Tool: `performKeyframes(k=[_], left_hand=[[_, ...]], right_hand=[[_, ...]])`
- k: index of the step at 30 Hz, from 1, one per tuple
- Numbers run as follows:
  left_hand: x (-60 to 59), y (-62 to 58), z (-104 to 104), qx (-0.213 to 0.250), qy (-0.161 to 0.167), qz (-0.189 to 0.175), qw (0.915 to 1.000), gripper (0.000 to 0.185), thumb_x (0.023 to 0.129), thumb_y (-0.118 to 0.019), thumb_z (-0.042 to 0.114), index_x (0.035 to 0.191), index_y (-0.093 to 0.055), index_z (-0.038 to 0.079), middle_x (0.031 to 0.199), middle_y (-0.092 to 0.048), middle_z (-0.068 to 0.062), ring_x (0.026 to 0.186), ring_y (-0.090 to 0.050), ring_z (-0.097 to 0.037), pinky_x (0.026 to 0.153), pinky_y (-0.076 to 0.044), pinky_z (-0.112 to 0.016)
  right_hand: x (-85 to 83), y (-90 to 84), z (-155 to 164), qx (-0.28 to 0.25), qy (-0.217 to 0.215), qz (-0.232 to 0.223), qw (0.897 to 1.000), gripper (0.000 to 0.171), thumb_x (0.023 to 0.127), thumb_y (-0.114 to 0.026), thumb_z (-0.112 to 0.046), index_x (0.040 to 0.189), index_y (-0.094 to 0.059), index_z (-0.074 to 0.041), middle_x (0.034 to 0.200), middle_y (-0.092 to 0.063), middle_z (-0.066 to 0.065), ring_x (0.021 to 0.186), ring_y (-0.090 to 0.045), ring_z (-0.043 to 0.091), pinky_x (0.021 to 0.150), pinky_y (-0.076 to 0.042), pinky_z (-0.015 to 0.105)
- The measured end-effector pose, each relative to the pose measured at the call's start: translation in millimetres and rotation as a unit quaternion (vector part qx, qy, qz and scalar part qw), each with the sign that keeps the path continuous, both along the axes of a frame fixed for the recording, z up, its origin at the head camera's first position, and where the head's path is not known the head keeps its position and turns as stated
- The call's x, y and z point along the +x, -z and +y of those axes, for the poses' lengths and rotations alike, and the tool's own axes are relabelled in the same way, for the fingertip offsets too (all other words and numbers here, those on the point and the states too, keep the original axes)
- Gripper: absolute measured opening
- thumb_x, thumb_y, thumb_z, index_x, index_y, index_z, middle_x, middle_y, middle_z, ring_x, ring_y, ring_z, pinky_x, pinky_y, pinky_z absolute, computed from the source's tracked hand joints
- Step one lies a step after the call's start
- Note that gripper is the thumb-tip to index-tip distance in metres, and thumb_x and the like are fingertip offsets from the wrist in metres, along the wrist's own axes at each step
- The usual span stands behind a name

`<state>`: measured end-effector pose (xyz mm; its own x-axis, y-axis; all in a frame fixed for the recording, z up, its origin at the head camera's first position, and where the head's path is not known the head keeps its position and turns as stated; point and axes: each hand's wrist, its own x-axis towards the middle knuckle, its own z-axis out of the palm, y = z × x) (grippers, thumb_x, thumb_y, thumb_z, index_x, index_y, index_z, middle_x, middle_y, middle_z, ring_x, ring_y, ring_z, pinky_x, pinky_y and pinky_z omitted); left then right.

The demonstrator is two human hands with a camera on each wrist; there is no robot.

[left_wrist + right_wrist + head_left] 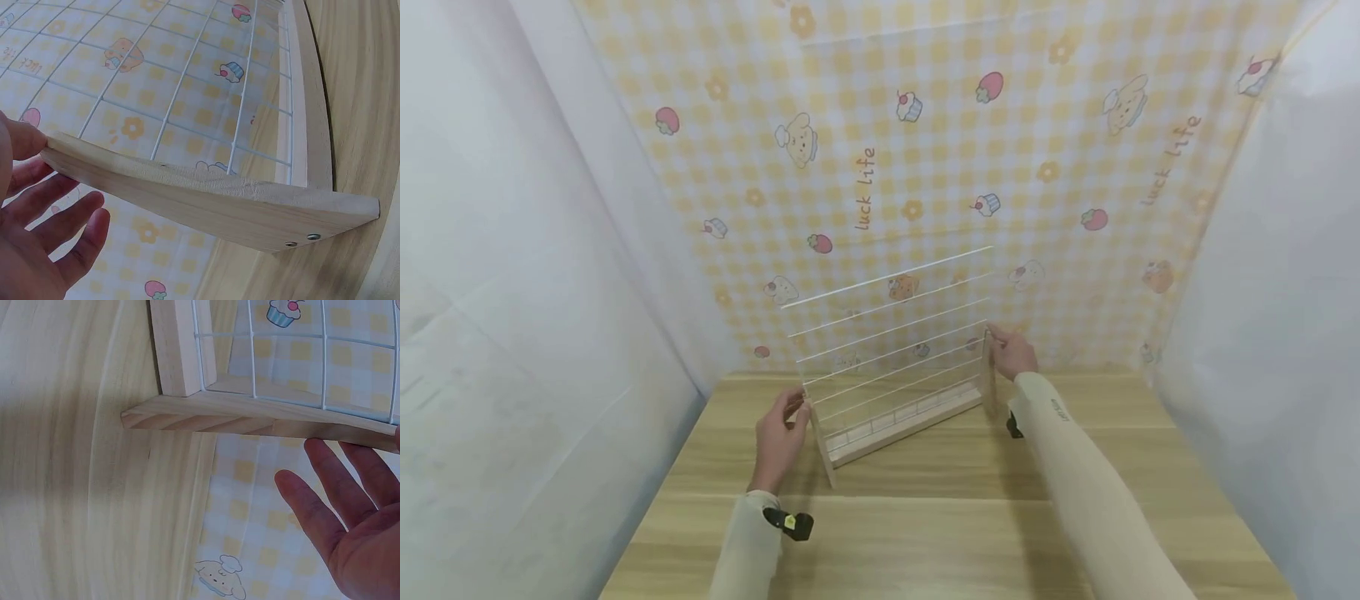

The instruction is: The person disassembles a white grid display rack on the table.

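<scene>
While flanked by both hands, the wire-grid rack [895, 367] is seen upright on the table [940, 533].
Left hand [778, 437] and right hand [1011, 350] are spread at its end posts; screws show only in the left wrist view.

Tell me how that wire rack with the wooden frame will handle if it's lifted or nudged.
The rack probably lifts light: thin white wires, slim pale wood. It stands tall on a narrow base, so a push may tip it. The frame looks stiff; the left hand and right hand are at its end posts.
</scene>
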<state>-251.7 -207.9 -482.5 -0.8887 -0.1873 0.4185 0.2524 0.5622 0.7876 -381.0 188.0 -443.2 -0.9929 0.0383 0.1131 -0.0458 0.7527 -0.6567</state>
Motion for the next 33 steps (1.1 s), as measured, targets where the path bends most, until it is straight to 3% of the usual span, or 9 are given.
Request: performKeyframes(k=[4,8,11,13,17,19,23,28,33], left_hand=[[6.6,3.6,1,0.019,-0.014,0.011,0.9997,0.025,0.090,-0.059,0.020,0.115,-0.059,0.017,0.117,-0.065,-0.010,0.104,-0.065,-0.030,0.070,-0.056,-0.027],[14.6,5.9,3,0.032,-0.017,0.009,0.9993,0.026,0.090,-0.059,0.023,0.116,-0.059,0.019,0.118,-0.065,-0.006,0.103,-0.066,-0.026,0.067,-0.053,-0.021],[18.6,6.5,5,0.038,-0.013,0.007,0.9992,0.027,0.090,-0.059,0.025,0.116,-0.058,0.020,0.119,-0.064,-0.005,0.105,-0.065,-0.023,0.067,-0.052,-0.019],[20.5,7.7,5,0.040,-0.012,0.007,0.9991,0.027,0.091,-0.058,0.026,0.118,-0.057,0.020,0.120,-0.063,-0.005,0.106,-0.064,-0.022,0.066,-0.052,-0.019],[22.6,11.4,6,0.041,-0.019,0.013,0.9989,0.027,0.091,-0.058,0.024,0.118,-0.057,0.022,0.121,-0.063,-0.004,0.105,-0.063,-0.021,0.064,-0.051,-0.018],[22.5,13.4,7,0.049,-0.021,0.019,0.9984,0.027,0.091,-0.058,0.022,0.118,-0.057,0.022,0.119,-0.064,-0.006,0.104,-0.063,-0.022,0.064,-0.051,-0.018],[21.1,16.1,12,0.076,-0.017,0.028,0.9965,0.027,0.092,-0.056,0.023,0.119,-0.059,0.023,0.114,-0.065,-0.004,0.104,-0.060,-0.018,0.063,-0.050,-0.019],[22.1,17.8,17,0.106,-0.018,0.025,0.9938,0.030,0.093,-0.055,0.022,0.122,-0.058,0.019,0.116,-0.063,0.002,0.103,-0.055,-0.010,0.064,-0.049,-0.019],[22.2,19.4,17,0.108,-0.021,0.034,0.9933,0.031,0.093,-0.054,0.018,0.124,-0.057,0.018,0.119,-0.062,0.005,0.103,-0.055,-0.008,0.063,-0.049,-0.020]], right_hand=[[-0.7,-1.8,-4,0.001,-0.008,-0.006,1.000,0.042,0.099,-0.037,-0.032,0.140,-0.039,-0.023,0.129,-0.055,0.019,0.109,-0.059,0.036,0.062,-0.049,0.031],[-1.3,-3.1,-6,0.006,-0.019,-0.007,1.000,0.042,0.099,-0.036,-0.031,0.141,-0.038,-0.021,0.125,-0.058,0.019,0.098,-0.064,0.034,0.054,-0.046,0.029],[-3.8,-4.4,-8,0.021,-0.020,0.000,1.000,0.043,0.100,-0.035,-0.032,0.140,-0.039,-0.020,0.127,-0.056,0.019,0.102,-0.063,0.035,0.061,-0.050,0.034],[-5.0,-4.4,-10,0.032,-0.023,0.004,0.999,0.043,0.100,-0.032,-0.032,0.141,-0.038,-0.020,0.131,-0.052,0.019,0.110,-0.059,0.038,0.076,-0.052,0.043],[-6.5,0.8,-17,0.031,-0.024,0.021,0.999,0.046,0.100,-0.028,-0.033,0.143,-0.034,-0.015,0.132,-0.051,0.020,0.115,-0.055,0.040,0.098,-0.044,0.050],[-3.6,4.7,-23,0.027,-0.021,0.028,0.999,0.048,0.100,-0.028,-0.034,0.144,-0.031,-0.013,0.131,-0.052,0.022,0.113,-0.055,0.042,0.099,-0.042,0.052],[12.8,10.5,-38,-0.037,0.009,0.032,0.999,0.056,0.097,-0.037,-0.033,0.146,-0.022,-0.013,0.137,-0.046,0.023,0.122,-0.047,0.043,0.102,-0.039,0.053],[34.2,26.0,-67,-0.118,0.017,0.114,0.986,0.067,0.090,-0.056,-0.031,0.144,-0.025,-0.007,0.145,-0.036,0.021,0.120,-0.049,0.039,0.100,-0.041,0.052],[46.1,41.1,-95,-0.097,-0.025,0.186,0.977,0.072,0.081,-0.068,-0.039,0.136,-0.036,-0.006,0.138,-0.045,0.018,0.116,-0.051,0.037,0.095,-0.044,0.052]])
